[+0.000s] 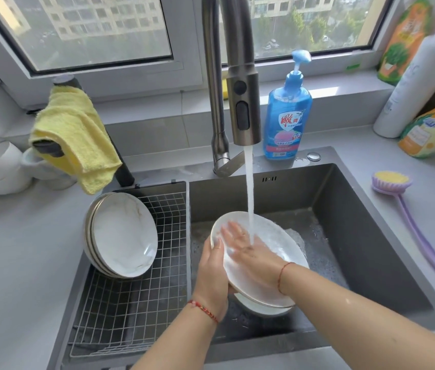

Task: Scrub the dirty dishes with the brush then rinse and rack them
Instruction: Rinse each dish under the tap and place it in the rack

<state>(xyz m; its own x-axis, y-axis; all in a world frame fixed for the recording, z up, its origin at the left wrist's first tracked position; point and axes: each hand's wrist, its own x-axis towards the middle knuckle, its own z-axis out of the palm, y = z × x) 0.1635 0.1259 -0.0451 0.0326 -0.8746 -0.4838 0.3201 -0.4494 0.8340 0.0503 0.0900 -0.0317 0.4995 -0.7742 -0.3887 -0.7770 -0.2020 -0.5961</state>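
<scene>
Now plate (272, 236) (tilted) under water (250, 193)

Racked plates (124, 236) x3; sink plates (269, 236) x2; brush (408, 214) x1; soap btl (287, 116) x1.

bright daylight enters through the window (98, 30) behind the sink (371, 209). illumination is even and shadows are soft. the tap (243, 84) and the racked plates (124, 231) carry mild glare. wide-angle distortion bends the frame edges. the right hand (253, 252) under the water stream (250, 196) is motion-blurred. the bottles (421, 76) at far right are soft.
</scene>
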